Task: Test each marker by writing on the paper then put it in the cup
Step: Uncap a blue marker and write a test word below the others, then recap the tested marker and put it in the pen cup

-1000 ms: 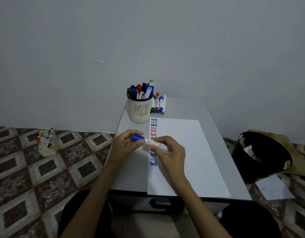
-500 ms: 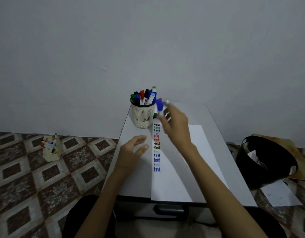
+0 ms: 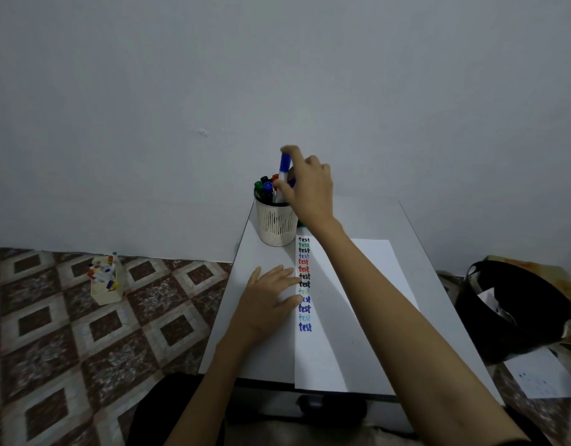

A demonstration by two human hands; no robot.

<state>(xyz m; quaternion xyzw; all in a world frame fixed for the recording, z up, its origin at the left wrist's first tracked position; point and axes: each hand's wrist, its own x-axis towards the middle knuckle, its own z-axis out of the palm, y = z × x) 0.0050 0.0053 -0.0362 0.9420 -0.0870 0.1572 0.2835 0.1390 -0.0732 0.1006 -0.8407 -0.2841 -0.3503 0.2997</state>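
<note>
Right grip [image 3: 309, 188] tight on blue-capped marker [image 3: 284, 164] over slotted cup [image 3: 276, 225]; left hand [image 3: 268, 304] flat.

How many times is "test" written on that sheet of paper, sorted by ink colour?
On the paper:
black words: 4
blue words: 4
red words: 2
green or teal words: 3, two of them faint, one partly under the left hand
Total: 13
</note>
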